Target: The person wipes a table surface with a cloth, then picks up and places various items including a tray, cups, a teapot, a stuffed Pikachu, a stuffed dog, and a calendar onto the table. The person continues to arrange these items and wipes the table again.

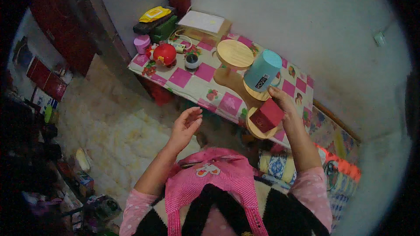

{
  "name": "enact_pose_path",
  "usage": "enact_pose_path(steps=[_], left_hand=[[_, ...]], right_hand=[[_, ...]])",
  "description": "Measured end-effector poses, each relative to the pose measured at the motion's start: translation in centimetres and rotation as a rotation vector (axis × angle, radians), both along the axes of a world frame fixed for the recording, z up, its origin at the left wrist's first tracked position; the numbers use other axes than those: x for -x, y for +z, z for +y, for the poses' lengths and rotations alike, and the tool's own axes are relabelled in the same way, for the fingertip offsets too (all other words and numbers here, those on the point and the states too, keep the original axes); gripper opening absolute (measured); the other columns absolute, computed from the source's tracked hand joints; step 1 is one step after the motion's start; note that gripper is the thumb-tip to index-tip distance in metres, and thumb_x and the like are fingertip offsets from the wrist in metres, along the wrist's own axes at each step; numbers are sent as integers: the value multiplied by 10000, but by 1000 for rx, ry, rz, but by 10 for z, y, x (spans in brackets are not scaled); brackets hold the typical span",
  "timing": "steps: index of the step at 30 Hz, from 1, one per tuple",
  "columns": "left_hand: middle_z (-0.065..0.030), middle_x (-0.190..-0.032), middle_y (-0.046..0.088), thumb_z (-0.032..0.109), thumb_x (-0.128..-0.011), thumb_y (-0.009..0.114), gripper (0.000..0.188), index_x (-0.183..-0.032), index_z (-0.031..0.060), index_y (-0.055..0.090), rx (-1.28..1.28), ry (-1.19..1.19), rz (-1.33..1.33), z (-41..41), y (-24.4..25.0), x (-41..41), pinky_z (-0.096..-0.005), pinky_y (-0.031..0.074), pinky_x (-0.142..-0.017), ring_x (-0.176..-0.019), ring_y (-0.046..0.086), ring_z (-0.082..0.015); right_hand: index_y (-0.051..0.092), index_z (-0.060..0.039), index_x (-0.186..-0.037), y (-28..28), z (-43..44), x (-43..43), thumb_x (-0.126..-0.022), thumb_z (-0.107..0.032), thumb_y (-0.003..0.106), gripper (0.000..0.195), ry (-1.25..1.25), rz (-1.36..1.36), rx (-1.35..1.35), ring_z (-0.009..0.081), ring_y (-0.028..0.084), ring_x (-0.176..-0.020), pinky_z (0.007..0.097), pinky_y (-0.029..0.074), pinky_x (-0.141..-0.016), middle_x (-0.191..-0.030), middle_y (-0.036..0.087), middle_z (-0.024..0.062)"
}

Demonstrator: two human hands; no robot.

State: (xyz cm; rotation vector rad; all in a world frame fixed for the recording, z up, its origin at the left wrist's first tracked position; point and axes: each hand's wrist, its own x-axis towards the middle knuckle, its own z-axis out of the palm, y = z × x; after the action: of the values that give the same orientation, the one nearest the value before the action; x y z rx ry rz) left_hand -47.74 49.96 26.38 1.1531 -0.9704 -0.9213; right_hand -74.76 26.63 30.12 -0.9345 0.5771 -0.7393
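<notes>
My right hand (286, 105) is against the right side of a dark red box (267, 115), its thumb pointing at the foot of a light blue mug (264, 67). Its other fingers are hidden behind the box, so a grip does not show. Box and mug are over separate round tiers of a wooden stand (226, 76); a larger, bare round wooden tier (235, 54) is at the stand's far end. My left hand (187, 126) hovers in front of the table edge, holding nothing, fingers slightly curled and apart from the thumb.
A pink-checked tablecloth (180, 78) covers the table against the wall. Toward its left end are a red round ornament (164, 54), a small black-and-white jar (192, 61), a pink tub (142, 44) and a yellow wipes pack (155, 14). Patterned bundles (279, 167) lie beside my right arm.
</notes>
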Motion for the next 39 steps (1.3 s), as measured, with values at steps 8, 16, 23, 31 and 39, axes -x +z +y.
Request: enact_pose_path(steps=[8,16,23,31,39], left_hand=[[-80,-1216,544,109,-895,577,387,-1260,56,461,157,125,-152,33,25,12,-314,447,-906,-1084,554,-186],[-109,-1241,501,359,-935,511,521,-1322,44,360,110,101,293,-20,142,10,-352,506,-821,-987,588,-220],[-163,-1186,555,275,-945,501,424,-1259,-1,432,48,-109,459,-24,149,29,-422,533,-820,-1048,587,-287],[-213,-1203,530,145,-960,444,340,-1235,-53,409,116,-60,502,-186,129,-16,-440,530,-841,-1056,581,-331],[-194,-1168,560,130,-953,457,307,-1209,-38,437,141,-43,525,-234,156,-29,-442,535,-819,-1017,605,-320]], right_hand=[[529,0,-1185,12,-32,-10,-840,-220,638,423,132,-49,179,248,596,-1017,403,499,-883,-1121,602,117],[561,14,-1101,90,28,-2,-838,-194,630,342,247,-69,286,223,632,-919,351,530,-777,-1052,633,123],[542,3,-1120,98,76,31,-855,-169,607,323,251,132,162,216,625,-851,336,528,-733,-1013,633,105],[523,-1,-1170,67,-94,-15,-894,-222,568,356,159,155,198,219,614,-938,364,497,-855,-1060,617,94],[530,-111,-1207,9,-94,46,-922,-352,521,374,-408,163,283,150,556,-944,330,429,-824,-1107,582,37]])
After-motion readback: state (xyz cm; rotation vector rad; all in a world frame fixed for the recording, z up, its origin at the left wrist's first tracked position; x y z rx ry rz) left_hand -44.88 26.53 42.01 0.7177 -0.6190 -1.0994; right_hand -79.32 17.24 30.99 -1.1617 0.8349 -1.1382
